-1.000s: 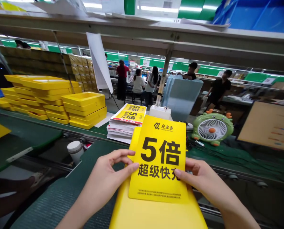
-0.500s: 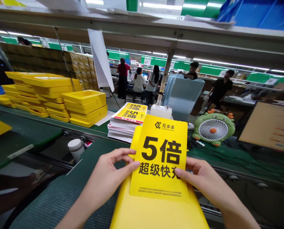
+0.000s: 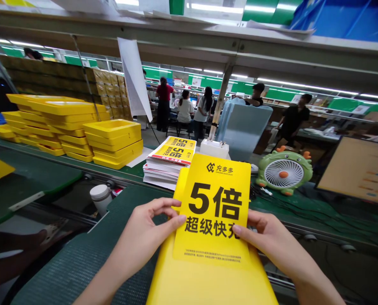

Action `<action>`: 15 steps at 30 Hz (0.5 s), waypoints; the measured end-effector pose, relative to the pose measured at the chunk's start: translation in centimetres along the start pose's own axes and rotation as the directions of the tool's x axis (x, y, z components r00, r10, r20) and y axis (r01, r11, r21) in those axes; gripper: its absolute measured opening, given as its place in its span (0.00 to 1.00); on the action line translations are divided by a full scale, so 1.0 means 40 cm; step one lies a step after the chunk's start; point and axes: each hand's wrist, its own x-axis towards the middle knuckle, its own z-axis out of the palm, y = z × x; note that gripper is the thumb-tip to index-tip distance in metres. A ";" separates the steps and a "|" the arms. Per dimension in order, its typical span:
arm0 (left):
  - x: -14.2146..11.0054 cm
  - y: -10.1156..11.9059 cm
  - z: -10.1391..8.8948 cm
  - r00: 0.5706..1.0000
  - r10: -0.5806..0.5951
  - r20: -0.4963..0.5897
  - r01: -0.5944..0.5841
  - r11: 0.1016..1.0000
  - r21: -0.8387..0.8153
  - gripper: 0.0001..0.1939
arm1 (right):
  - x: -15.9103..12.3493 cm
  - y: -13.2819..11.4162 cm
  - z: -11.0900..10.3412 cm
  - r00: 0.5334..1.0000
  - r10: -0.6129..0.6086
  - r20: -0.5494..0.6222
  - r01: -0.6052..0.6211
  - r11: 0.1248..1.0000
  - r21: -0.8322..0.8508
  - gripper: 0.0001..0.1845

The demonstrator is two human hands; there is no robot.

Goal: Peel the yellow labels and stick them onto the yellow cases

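Observation:
A yellow sticker (image 3: 214, 203) with large black print is held by its two side edges, in front of a smooth yellow case (image 3: 204, 281) with rounded edges. My left hand (image 3: 153, 224) pinches the sticker's left edge between thumb and fingers. On the opposite edge, my right hand (image 3: 260, 228) grips with its thumb on the printed face and its fingers behind. The sticker's lower part lies over the case; whether it is fully pressed down there I cannot tell. Just beyond is a stack of printed sheets (image 3: 165, 169) in similar yellow.
Yellow trays (image 3: 112, 146) are piled along the bench at left. A green animal-shaped fan (image 3: 284, 171) stands at right, beside a tilted screen (image 3: 357, 169) and loose cables. A white lidded cup (image 3: 100, 197) is low at left. Under the overhead shelf, people appear farther back.
Both hands keep the same hold. The sticker's upper right corner has shifted very slightly to the right; the case stays in place.

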 end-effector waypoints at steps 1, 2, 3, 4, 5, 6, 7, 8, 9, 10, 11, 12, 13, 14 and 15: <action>-0.001 -0.001 -0.001 1.000 -0.002 0.006 0.002 1.000 -0.003 0.17 | 0.000 0.000 0.002 1.000 -0.009 -0.012 0.009 1.000 -0.019 0.14; -0.003 -0.002 -0.001 1.000 0.003 0.010 -0.003 1.000 -0.007 0.17 | 0.000 0.000 0.004 0.999 -0.021 -0.024 0.020 0.999 -0.049 0.15; -0.005 -0.003 -0.002 1.000 0.007 0.012 -0.007 1.000 -0.010 0.17 | -0.001 0.001 0.005 0.999 -0.034 -0.034 0.031 0.995 -0.092 0.15; -0.006 -0.004 -0.002 1.000 0.011 0.015 -0.011 1.000 -0.013 0.16 | -0.003 0.004 0.005 0.997 -0.059 -0.051 0.050 0.987 -0.152 0.16; -0.008 -0.005 -0.002 1.000 0.011 0.015 -0.010 1.000 -0.011 0.15 | -0.006 0.007 0.004 0.993 -0.093 -0.071 0.074 0.970 -0.232 0.16; -0.009 -0.006 -0.002 1.000 0.005 0.015 -0.005 1.000 -0.009 0.15 | -0.010 0.012 0.003 0.986 -0.139 -0.093 0.101 0.939 -0.330 0.16; -0.009 -0.006 -0.001 1.000 -0.004 0.017 0.004 1.000 -0.008 0.14 | -0.014 0.017 0.002 0.975 -0.190 -0.113 0.123 0.891 -0.436 0.16; -0.009 -0.005 -0.001 1.000 -0.014 0.018 0.014 1.000 -0.005 0.14 | -0.019 0.023 0.001 0.963 -0.236 -0.133 0.130 0.834 -0.535 0.17; -0.008 -0.003 -0.001 0.999 -0.023 0.022 0.023 1.000 0.002 0.14 | -0.024 0.029 0.001 0.951 -0.268 -0.154 0.121 0.781 -0.612 0.19; -0.006 -0.001 -0.001 0.999 -0.026 0.024 0.025 1.000 0.016 0.14 | -0.028 0.035 0.001 0.943 -0.281 -0.176 0.099 0.746 -0.659 0.23; -0.005 0.001 -0.002 0.999 -0.023 0.025 0.022 0.999 0.035 0.14 | -0.032 0.040 0.001 0.939 -0.275 -0.205 0.068 0.735 -0.675 0.28; -0.004 0.002 -0.004 0.999 -0.015 0.029 0.013 0.998 0.059 0.14 | -0.035 0.046 0.001 0.937 -0.257 -0.238 0.034 0.743 -0.668 0.33; -0.005 0.002 -0.007 0.999 -0.006 0.032 0.003 0.996 0.084 0.14 | -0.038 0.052 0.001 0.932 -0.238 -0.274 0.004 0.761 -0.648 0.38; -0.008 0.000 -0.010 0.999 0.004 0.036 -0.008 0.994 0.111 0.15 | -0.041 0.058 -0.001 0.923 -0.229 -0.310 -0.019 0.776 -0.631 0.41; -0.014 -0.005 -0.015 0.999 0.018 0.042 -0.024 0.989 0.144 0.15 | -0.045 0.065 -0.004 0.908 -0.232 -0.350 -0.040 0.782 -0.622 0.42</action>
